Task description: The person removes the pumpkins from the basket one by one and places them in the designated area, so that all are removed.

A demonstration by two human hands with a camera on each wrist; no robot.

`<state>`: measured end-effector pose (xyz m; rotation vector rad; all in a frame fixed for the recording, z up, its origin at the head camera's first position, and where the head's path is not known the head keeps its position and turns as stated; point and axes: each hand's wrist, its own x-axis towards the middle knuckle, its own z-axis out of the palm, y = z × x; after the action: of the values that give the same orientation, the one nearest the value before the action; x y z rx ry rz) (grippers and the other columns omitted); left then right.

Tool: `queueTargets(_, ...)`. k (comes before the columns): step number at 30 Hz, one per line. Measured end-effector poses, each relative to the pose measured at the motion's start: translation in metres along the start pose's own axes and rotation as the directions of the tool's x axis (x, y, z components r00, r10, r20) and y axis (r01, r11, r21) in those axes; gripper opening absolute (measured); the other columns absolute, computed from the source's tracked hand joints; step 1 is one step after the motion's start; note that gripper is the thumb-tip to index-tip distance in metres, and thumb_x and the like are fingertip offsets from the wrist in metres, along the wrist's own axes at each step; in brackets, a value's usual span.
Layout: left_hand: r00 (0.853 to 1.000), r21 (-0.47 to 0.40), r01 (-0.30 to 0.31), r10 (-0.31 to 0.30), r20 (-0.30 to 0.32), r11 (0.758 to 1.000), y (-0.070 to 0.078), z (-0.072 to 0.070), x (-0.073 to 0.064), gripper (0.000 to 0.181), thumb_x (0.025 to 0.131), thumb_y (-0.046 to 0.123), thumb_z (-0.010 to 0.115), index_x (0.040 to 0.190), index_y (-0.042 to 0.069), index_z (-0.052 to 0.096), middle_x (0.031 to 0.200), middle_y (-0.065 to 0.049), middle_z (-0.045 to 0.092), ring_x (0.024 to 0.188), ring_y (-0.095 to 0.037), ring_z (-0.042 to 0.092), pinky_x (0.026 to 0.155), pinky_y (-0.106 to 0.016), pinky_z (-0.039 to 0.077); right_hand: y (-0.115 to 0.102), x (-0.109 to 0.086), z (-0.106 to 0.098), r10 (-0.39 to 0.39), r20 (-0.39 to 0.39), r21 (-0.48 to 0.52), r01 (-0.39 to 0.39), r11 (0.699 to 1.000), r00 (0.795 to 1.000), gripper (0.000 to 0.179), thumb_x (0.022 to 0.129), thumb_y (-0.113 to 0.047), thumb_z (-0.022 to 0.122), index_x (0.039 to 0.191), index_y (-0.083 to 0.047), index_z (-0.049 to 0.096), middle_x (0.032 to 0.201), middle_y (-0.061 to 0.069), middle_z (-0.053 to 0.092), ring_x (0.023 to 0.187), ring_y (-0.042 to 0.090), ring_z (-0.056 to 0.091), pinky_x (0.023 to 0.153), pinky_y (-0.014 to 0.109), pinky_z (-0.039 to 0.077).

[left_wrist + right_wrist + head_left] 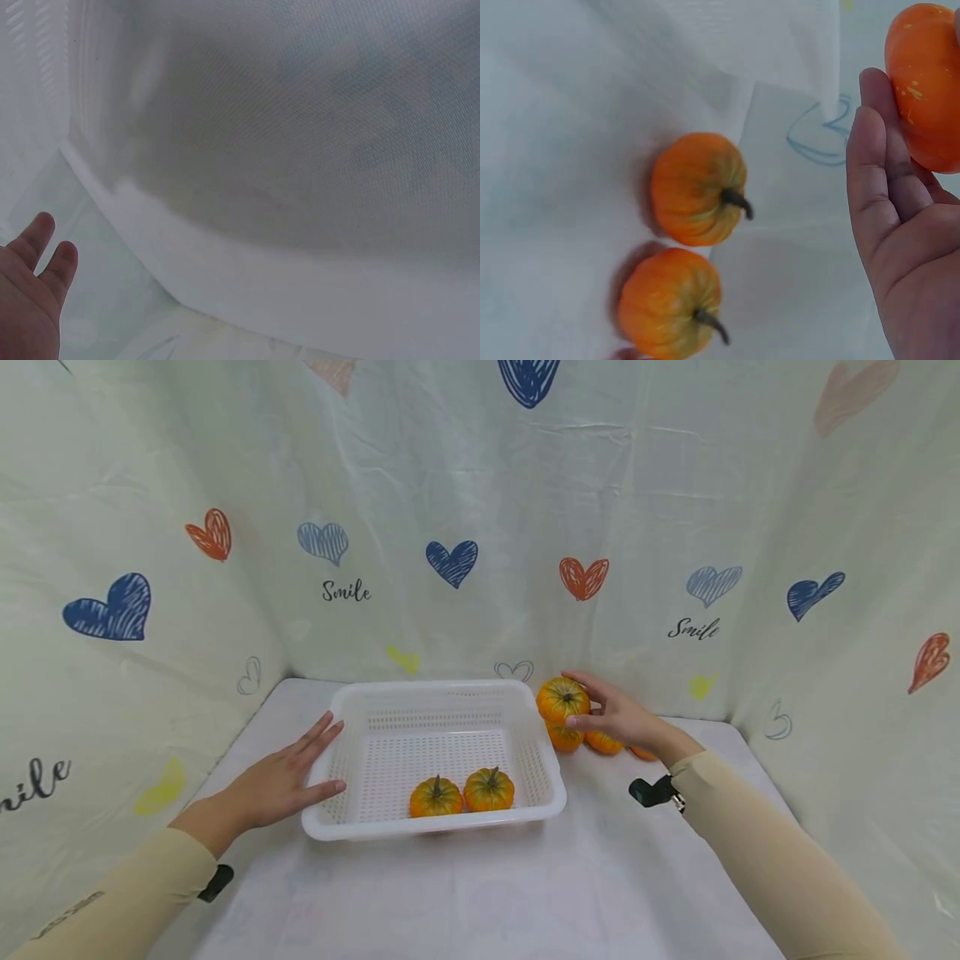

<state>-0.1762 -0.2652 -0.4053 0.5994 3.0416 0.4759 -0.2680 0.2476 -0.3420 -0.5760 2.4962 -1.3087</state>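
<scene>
My right hand (621, 720) grips a small orange pumpkin (562, 699) between thumb and fingers, raised just beyond the basket's right rim. In the right wrist view, the fingers (866, 165) lie along the side of this pumpkin. More small pumpkins (603, 742) sit on the table under and beside that hand, partly hidden by it. My left hand (279, 781) rests on the left rim of a white plastic basket (432, 687), fingers spread and extended. Inside the basket, two pumpkins (489, 789) with dark stems lie side by side near the front wall.
The basket stands on a white-covered table (480, 893). A pale curtain (390, 485) printed with hearts and the word Smile closes in the back and both sides. Two table pumpkins (699, 189) show in the right wrist view, with dark curved stems.
</scene>
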Motion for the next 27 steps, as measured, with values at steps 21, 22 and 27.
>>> queueTargets(21,1.0,-0.002,-0.008,0.008,0.002,1.0,0.001,-0.001,0.0,0.09,0.094,0.057,0.058,0.16,0.011,0.017,0.167,-0.01,0.005,0.135,-0.049,0.039,0.099,-0.065,0.04,0.073,-0.041,0.02,0.16,-0.043,0.135,-0.153,0.979,0.986,0.087,0.088,-0.037,0.077,0.158,-0.029,0.027,0.161,0.017,0.02,0.115,0.032,0.061,0.102,0.054,0.044)
queueTargets(22,1.0,-0.002,-0.009,0.009,0.002,1.0,0.001,-0.001,0.0,0.09,0.095,0.057,0.058,0.16,0.011,0.017,0.167,-0.01,0.005,0.135,-0.049,0.039,0.099,-0.065,0.04,0.076,-0.041,0.022,0.164,-0.047,0.128,-0.157,0.979,0.985,0.087,0.087,-0.038,0.077,0.158,-0.028,0.028,0.161,0.018,0.021,0.116,0.032,0.06,0.101,0.054,0.045)
queueTargets(27,1.0,0.005,-0.001,0.001,0.005,1.0,-0.001,0.002,0.001,0.09,0.095,0.056,0.058,0.161,0.012,0.015,0.167,-0.01,0.003,0.135,-0.049,0.038,0.099,-0.066,0.04,0.087,-0.042,0.03,0.212,-0.036,0.13,-0.206,0.97,0.977,0.088,0.085,-0.042,0.078,0.157,-0.029,0.029,0.162,0.019,0.019,0.127,0.038,0.052,0.1,0.05,0.047)
